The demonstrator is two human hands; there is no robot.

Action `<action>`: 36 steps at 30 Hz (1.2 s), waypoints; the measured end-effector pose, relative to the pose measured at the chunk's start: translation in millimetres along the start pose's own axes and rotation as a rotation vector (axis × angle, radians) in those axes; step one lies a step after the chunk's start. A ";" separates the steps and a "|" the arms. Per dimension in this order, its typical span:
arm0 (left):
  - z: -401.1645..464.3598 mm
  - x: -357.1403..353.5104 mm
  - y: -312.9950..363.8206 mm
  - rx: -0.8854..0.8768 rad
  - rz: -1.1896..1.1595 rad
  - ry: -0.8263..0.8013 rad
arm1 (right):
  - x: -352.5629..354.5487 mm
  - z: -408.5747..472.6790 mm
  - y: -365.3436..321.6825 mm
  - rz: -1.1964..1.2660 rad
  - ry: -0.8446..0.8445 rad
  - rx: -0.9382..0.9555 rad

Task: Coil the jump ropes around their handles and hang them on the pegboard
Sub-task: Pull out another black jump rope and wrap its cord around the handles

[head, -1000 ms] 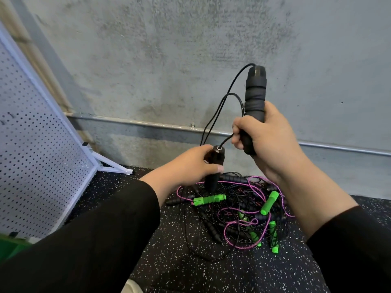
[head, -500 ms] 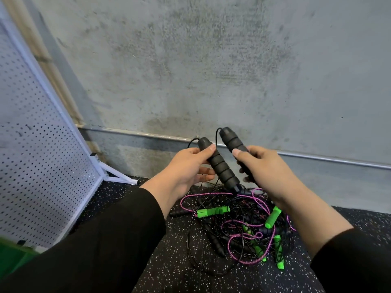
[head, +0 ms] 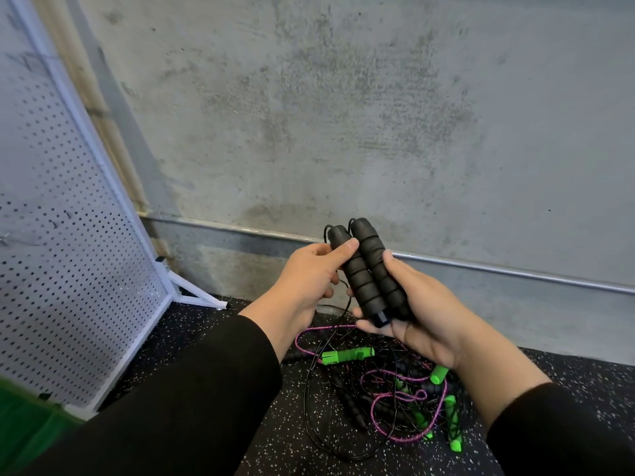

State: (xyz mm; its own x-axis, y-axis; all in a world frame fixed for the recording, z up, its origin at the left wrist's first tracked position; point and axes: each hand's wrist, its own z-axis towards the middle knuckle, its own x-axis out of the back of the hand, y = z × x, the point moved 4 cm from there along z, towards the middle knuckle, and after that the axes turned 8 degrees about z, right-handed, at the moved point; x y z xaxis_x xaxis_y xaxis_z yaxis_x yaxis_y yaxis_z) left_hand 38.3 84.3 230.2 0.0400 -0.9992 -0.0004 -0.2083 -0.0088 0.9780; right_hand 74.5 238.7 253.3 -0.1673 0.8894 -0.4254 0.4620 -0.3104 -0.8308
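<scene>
Handles (head: 369, 269) of one black jump rope lie side by side in your grasp, both ribbed foam grips touching along their length and tilted with their cord ends up toward the wall (head: 343, 115). Your right hand (head: 422, 314) cups them from below, fingers curled round the lower halves and thumb along the right grip. Your left hand (head: 309, 276) grips the upper part of the left handle, its thumb pressed across the foam near the top. Thin black cord (head: 330, 231) loops out of the top ends and drops behind your left palm.

Below your hands, on the speckled black floor (head: 275, 451), sits the pile of remaining ropes (head: 388, 389): black cords tangled with a pink cord (head: 412, 396), several green handles (head: 347, 355) and a few black ones. None of these is coiled.

The white pegboard (head: 62, 252) stands at your left, leaning on its frame, well apart from the pile; its white foot (head: 196, 297) reaches out on the floor toward the wall. Small hooks show on the board, too small to tell more. A metal pipe (head: 515, 273) runs along the base of the wall behind your hands. A green object (head: 20, 417) fills the lower left corner, blurred.
</scene>
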 end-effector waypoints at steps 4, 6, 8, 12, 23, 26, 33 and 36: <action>-18.4 10.9 25.6 -0.130 0.348 0.156 | -7.3 -8.9 -3.6 0.078 -0.016 0.014; -21.3 27.1 38.7 -0.277 0.431 0.344 | -10.9 -14.5 -5.0 0.123 -0.050 0.004; -21.7 41.3 45.4 -0.374 0.366 0.423 | -14.5 -21.3 -5.0 0.135 -0.089 -0.027; -15.6 45.6 38.3 -0.413 0.250 0.159 | -23.1 -30.7 -2.6 0.149 -0.219 -0.122; -12.1 16.2 33.4 -0.243 -0.255 -0.072 | -21.1 -18.4 -13.0 0.318 -0.353 -0.094; -8.8 6.1 33.8 -0.245 -0.236 -0.138 | -17.5 -13.9 -17.8 0.362 -0.341 -0.054; 1.8 -10.7 25.1 -0.240 -0.121 -0.107 | -4.2 -13.7 -22.3 0.304 -0.391 -0.063; 5.3 -16.6 19.7 -0.237 -0.024 -0.096 | 1.9 -10.3 -17.0 0.343 -0.464 -0.081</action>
State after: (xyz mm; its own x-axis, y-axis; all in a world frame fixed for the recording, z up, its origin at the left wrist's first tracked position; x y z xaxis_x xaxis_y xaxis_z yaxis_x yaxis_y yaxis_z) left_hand 28.3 100.4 248.4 -0.0527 -0.9981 -0.0331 0.0270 -0.0346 0.9990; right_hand 75.4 249.0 270.3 -0.3518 0.4970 -0.7932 0.6190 -0.5121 -0.5955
